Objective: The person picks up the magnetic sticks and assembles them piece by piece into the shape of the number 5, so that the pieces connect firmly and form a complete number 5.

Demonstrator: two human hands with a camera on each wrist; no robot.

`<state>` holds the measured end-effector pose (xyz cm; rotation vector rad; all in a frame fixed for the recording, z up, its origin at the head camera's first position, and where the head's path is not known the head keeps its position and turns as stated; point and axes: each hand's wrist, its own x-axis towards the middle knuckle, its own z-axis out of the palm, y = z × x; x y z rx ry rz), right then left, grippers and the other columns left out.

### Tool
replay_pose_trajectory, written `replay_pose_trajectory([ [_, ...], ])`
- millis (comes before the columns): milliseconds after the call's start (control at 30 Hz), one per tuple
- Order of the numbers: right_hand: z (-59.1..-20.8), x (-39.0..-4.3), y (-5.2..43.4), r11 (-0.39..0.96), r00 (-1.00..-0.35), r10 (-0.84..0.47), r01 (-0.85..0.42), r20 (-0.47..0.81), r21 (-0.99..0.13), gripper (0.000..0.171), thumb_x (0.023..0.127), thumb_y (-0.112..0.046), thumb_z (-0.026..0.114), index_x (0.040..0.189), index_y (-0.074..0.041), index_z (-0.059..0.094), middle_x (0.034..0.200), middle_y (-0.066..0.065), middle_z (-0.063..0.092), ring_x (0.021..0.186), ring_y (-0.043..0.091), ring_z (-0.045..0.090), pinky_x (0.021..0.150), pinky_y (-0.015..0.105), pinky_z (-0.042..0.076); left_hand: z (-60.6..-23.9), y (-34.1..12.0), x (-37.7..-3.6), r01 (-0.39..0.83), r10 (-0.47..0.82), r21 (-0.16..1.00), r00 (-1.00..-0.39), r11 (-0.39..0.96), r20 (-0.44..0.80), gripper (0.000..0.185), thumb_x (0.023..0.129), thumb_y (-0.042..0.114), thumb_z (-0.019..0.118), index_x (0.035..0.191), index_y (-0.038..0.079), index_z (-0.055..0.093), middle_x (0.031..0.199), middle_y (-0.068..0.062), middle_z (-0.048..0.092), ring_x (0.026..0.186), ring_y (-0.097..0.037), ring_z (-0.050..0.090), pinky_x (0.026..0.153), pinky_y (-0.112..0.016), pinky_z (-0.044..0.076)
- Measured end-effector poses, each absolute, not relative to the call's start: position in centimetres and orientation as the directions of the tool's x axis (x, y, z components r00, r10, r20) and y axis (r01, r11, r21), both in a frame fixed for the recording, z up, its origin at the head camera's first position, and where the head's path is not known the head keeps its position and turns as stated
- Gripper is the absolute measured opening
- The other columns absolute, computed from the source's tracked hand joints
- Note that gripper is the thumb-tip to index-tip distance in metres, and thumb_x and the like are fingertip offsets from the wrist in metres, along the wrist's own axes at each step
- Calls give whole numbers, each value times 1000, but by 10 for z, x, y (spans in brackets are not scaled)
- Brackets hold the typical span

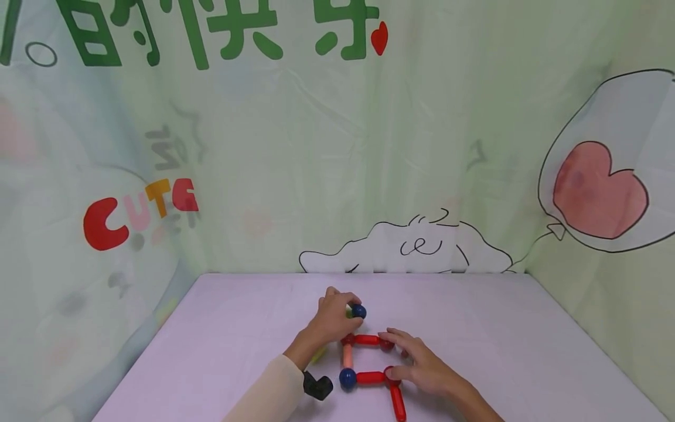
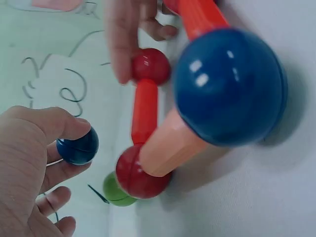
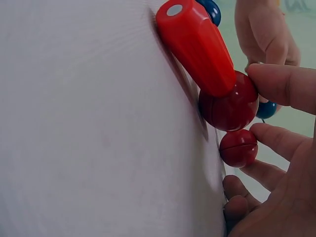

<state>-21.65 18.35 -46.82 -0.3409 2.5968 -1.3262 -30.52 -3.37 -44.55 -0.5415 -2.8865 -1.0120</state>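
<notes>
My left hand point(image 1: 333, 316) pinches a blue ball point(image 2: 77, 146) between thumb and fingers, above the table beyond the frame of sticks and balls. That frame has red sticks point(image 1: 371, 378), a pale orange stick point(image 1: 347, 356), a blue corner ball point(image 1: 348, 378) and red balls. My right hand point(image 1: 422, 363) spreads along its right side. Its thumb touches the near red ball point(image 3: 229, 101), and its fingers touch the far red ball point(image 3: 239, 148). A green ball point(image 2: 117, 190) shows partly behind the left red ball point(image 2: 140, 173).
A red stick point(image 1: 398, 402) sticks out toward me from the near right ball. A yellow-green piece point(image 1: 319, 354) lies partly hidden by my left arm. Beside the left sleeve is a black object point(image 1: 318, 387). Printed curtains point(image 1: 337, 146) surround the pale table point(image 1: 237, 316).
</notes>
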Motion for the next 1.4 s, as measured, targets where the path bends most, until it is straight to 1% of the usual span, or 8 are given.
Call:
replay_pose_trajectory([
  [267,-470,-215,184,548,-952,-301,-133,-46,-826,68,82,-25,79,145,-20,54,156,17,39,123,32,47,97,65,46,-444,-52,-291,374,333,654,-923,658,193,33,88,25,78,119,16,71,105,4,60,107,-21,53,82,-32,54],
  [433,-473,-215,185,521,-966,-257,-131,-8,-843,61,78,-23,85,132,-18,57,139,8,47,117,28,46,94,50,50,-441,-59,-277,369,353,673,-920,641,169,37,87,25,80,121,15,70,105,4,60,107,-21,54,77,-27,52],
  [600,-473,-215,186,513,-970,-242,-127,-1,-849,49,80,-21,85,122,-15,61,121,6,52,109,26,45,86,37,46,-439,-65,-264,399,396,694,-901,600,176,36,85,21,82,119,12,72,101,6,61,101,-22,54,74,-25,48],
  [733,-475,-215,187,508,-965,-262,-141,3,-850,44,81,-21,84,120,-10,66,112,5,58,100,24,47,79,30,46,-438,-70,-254,414,437,728,-882,546,173,34,84,17,82,116,10,72,92,8,62,92,-22,56,69,-25,47],
  [833,-476,-216,188,500,-963,-270,-138,-2,-855,43,82,-20,83,120,-7,67,107,4,60,95,23,48,73,26,46,-438,-74,-246,402,470,763,-870,506,147,32,83,15,82,113,13,73,87,7,61,84,-19,56,67,-24,48],
  [1000,-477,-216,188,488,-957,-290,-145,-3,-860,40,84,-20,81,118,-5,68,102,4,61,91,22,49,70,25,46,-442,-78,-230,353,504,808,-860,472,81,31,82,16,83,112,14,73,84,6,62,79,-12,56,66,-23,51],
  [1167,-477,-217,190,479,-938,-346,-158,-20,-863,27,88,-19,78,109,-4,72,91,3,65,85,22,53,69,24,47,-447,-80,-219,328,542,832,-840,448,39,27,82,13,83,107,16,74,85,7,63,77,-10,58,67,-22,53],
  [1400,-477,-217,189,506,-943,-331,-140,-41,-851,18,90,-22,76,101,-8,76,84,1,67,82,19,56,70,27,49,-448,-76,-206,280,586,856,-809,435,-34,27,79,7,85,101,18,76,81,7,65,72,-8,58,65,-20,51],
])
